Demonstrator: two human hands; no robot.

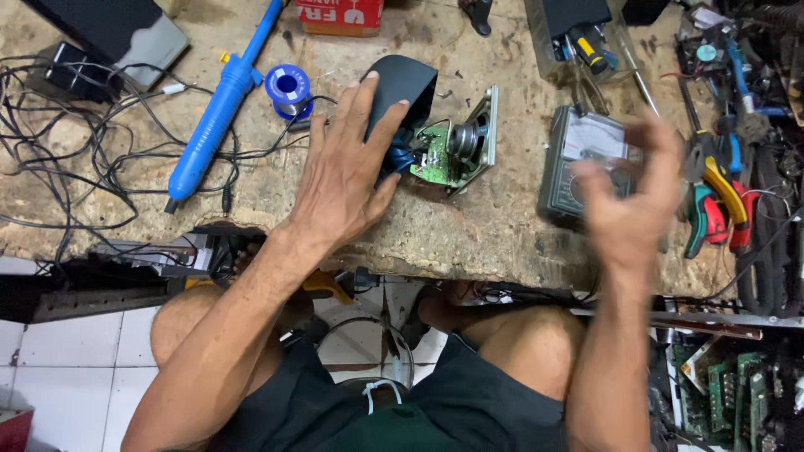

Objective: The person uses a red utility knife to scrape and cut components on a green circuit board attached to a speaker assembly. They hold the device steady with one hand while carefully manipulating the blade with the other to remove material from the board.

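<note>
Your left hand point(343, 172) lies fingers spread over the black speaker housing point(402, 88) at mid-bench, steadying it, not clamped round it. The housing is already open: the green circuit board point(437, 155) and the small speaker driver point(469, 138) in its metal frame hang out beside it, blue wires running back inside. Judging by that, opening is done; work on the board looks not yet begun. Your right hand point(628, 201) is blurred, raised above the grey analog multimeter point(578, 163), fingers loosely curled, holding nothing visible. Clear plastic tub point(543, 33) at the bench's back holds a screwdriver and dark tools. Blue desoldering pump point(213, 117) and solder spool point(289, 88) lie untouched to your left.
</note>
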